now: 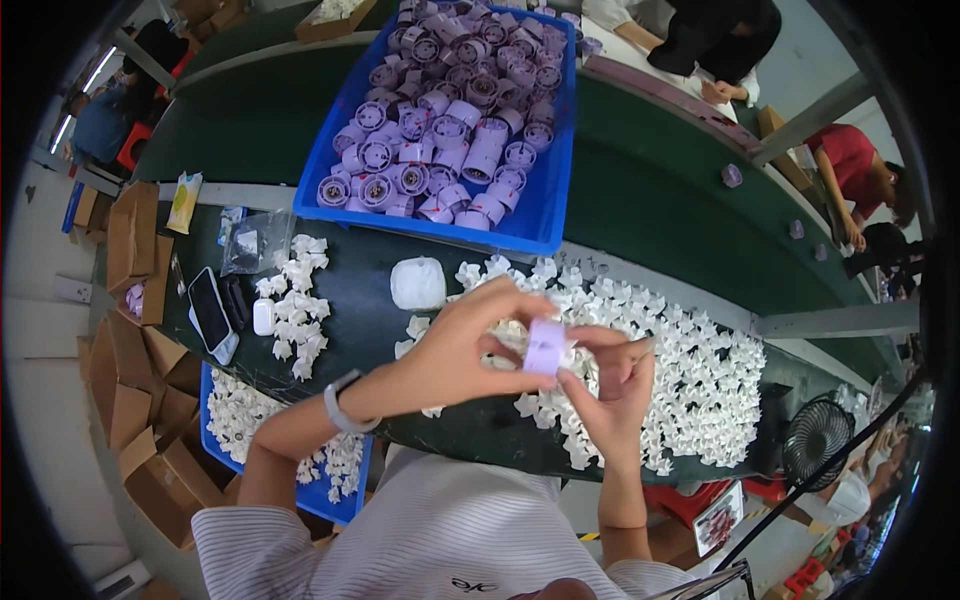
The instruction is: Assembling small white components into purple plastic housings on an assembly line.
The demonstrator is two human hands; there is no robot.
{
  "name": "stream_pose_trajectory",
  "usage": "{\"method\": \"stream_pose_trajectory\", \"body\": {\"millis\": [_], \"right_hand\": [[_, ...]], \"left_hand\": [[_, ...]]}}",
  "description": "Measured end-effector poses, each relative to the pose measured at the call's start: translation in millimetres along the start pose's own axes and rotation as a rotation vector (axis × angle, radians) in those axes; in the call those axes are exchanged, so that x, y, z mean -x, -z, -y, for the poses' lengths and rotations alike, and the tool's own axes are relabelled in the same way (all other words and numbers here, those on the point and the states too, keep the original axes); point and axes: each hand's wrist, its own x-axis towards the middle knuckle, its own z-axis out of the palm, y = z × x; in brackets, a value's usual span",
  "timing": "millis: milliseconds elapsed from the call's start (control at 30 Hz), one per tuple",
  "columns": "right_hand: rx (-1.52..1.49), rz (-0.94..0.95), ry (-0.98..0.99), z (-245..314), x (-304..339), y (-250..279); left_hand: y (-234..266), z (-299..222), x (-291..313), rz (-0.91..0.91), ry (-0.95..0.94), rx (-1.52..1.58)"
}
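Observation:
In front of my chest I hold up a short lilac plastic cylinder (pixel 544 348). My left hand (pixel 465 345), with a grey band on its wrist, is closed round the cylinder's left side, finger above and thumb below. At its right side, the fingers and thumb of my right hand (pixel 618 385) are bent in close; something small and white shows at their tips, too blurred to name. Below and to the right, many small white star-shaped plastic pieces (pixel 690 390) cover the dark green table. Some of them are hidden behind my hands.
A blue bin (pixel 545 235) full of lilac cylinders stands at the back. Left on the table lie more white pieces (pixel 300 300), a phone (pixel 209 308) and a plastic bag (pixel 258 240). A white block (pixel 417 284) sits mid-table. A black fan (pixel 820 440) stands right; a blue tray (pixel 350 500) is lower left.

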Motion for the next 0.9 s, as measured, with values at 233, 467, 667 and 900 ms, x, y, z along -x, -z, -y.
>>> {"method": "stream_pose_trajectory", "body": {"millis": [233, 467, 667, 900], "right_hand": [[-0.001, -0.385, -0.035, -19.7, 8.5, 15.6], [-0.065, -0.362, -0.168, -16.9, 28.3, 3.7], [0.019, -0.328, -0.242, -26.6, 32.5, 15.4], [0.122, -0.087, -0.294, -31.4, 23.8, 9.5]], "left_hand": [[9.7, 29.1, -164.2, -0.028, -0.423, -0.744], [8.0, 115.9, -290.7, -0.214, -0.293, -1.421], [34.2, 136.6, -284.5, -0.221, -0.502, -1.454], [116.3, 89.5, -236.0, -0.697, -0.412, -1.382]]}}
